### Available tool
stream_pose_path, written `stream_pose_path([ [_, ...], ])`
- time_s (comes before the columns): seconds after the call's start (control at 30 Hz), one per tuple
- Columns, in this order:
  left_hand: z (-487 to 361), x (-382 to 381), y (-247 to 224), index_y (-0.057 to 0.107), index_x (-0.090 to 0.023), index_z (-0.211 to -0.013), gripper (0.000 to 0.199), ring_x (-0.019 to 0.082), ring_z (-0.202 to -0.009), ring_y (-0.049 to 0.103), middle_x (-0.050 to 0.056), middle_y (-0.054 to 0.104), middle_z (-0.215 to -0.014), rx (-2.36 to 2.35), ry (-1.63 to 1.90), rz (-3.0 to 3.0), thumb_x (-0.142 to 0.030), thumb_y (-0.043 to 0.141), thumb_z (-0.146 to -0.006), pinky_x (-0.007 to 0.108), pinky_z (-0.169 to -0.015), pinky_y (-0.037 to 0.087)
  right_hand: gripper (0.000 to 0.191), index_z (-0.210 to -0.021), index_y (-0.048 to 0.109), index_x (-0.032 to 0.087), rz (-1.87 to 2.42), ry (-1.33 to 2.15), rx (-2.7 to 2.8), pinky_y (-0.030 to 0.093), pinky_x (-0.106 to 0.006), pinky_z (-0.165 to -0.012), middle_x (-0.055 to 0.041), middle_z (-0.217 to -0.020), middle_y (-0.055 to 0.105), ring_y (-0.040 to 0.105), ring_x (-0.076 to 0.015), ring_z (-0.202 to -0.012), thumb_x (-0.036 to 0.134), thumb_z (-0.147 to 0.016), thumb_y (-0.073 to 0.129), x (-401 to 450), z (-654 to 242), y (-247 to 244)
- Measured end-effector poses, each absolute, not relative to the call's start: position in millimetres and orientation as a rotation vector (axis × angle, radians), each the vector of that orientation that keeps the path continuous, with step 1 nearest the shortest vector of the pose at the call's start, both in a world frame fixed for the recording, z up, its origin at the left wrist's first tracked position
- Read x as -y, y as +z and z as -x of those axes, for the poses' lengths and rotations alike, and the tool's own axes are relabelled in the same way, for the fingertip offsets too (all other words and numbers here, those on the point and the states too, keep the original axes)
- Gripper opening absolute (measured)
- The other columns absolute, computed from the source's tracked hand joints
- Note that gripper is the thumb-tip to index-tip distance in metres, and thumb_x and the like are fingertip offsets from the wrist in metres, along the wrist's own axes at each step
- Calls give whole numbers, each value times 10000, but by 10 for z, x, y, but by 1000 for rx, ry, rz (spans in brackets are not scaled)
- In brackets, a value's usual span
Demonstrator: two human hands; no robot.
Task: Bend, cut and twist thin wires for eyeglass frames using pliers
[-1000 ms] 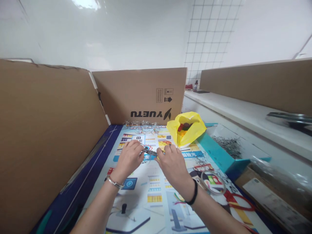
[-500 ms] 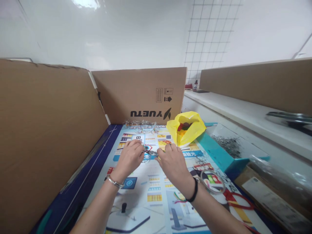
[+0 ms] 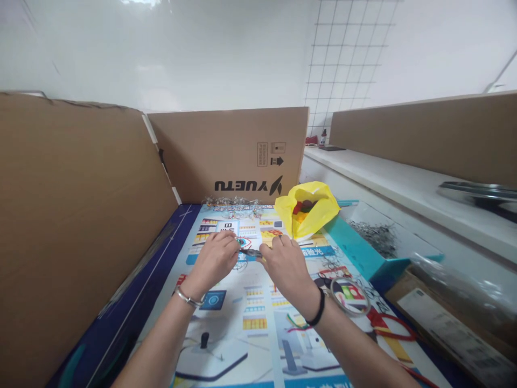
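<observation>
Over the middle of the printed sheet point(image 3: 226, 339), my right hand point(image 3: 285, 269) is closed around the handles of small pliers point(image 3: 251, 252), whose dark jaws point left. Those jaws reach the fingertips of my left hand point(image 3: 216, 261), which are pinched together on something too small to make out. Thin wire loops point(image 3: 241, 265) show just below the jaws. A yellow bag point(image 3: 291, 210) with red, brown and orange pieces inside stands open beyond my right hand.
A teal box point(image 3: 355, 253) of metal wire pieces point(image 3: 374, 237) lies at the right. Nearer are a clear ring point(image 3: 350, 297), red-handled scissors point(image 3: 393, 327) and a plastic-covered carton point(image 3: 436, 318). Wire bits point(image 3: 232, 202) line the back, before a cardboard wall point(image 3: 202, 156).
The view has shifted slightly. Both hands keep nearly the same place, and the pliers look turned a little, their jaws darker than before.
</observation>
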State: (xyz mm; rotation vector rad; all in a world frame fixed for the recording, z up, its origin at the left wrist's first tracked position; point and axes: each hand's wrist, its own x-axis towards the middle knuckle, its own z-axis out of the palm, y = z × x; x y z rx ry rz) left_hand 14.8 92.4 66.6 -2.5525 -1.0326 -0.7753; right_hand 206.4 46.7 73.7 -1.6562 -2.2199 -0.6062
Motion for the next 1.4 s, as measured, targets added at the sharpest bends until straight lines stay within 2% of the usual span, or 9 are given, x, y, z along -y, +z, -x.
stream_pose_path([
  [0.23,-53,-933,768,600,-190,-776,45,192,-959,574,47,646,-860,1096,-1308,2604,-162,565,-784,353,-844,472,142,-867,613,213,1636,-674,2136,281,-338,-692,-77,-850,570,442,-235,-838,335,-798,636,-364,-2175,941],
  [0.37,-70,-873,830,604,-192,-763,42,190,-957,578,52,647,-890,1125,-1408,2630,-158,580,-773,355,-847,480,175,-917,619,212,1579,-712,2075,267,-331,-691,-74,-842,562,431,-225,-823,344,-802,625,-288,-2226,1031],
  [0.6,-113,-836,830,597,-195,-793,50,187,-959,559,44,639,-846,1035,-1359,2636,-155,568,-791,362,-859,466,201,-923,615,212,1576,-747,2069,257,-330,-680,-63,-813,552,425,-227,-796,343,-775,651,-248,-2244,1061],
  [0.97,-142,-833,800,602,-185,-824,48,204,-936,553,54,635,-839,1061,-1206,2577,-185,559,-803,367,-835,469,69,-877,615,213,1581,-764,2101,259,-340,-697,-76,-837,563,420,-228,-810,236,-824,578,-320,-2156,933],
  [1.23,-150,-847,763,595,-183,-832,48,195,-959,545,44,638,-863,1076,-1147,2599,-184,556,-805,357,-854,452,57,-837,638,214,1541,-771,2125,254,-319,-657,-57,-766,588,454,-214,-765,219,-781,647,-348,-2173,902],
  [1.4,-145,-842,772,578,-188,-828,96,201,-982,545,39,636,-896,1100,-1087,2643,-118,550,-769,367,-851,444,117,-826,661,225,1592,-582,2204,277,-290,-634,-52,-739,625,512,-199,-742,335,-809,626,-395,-2224,893],
])
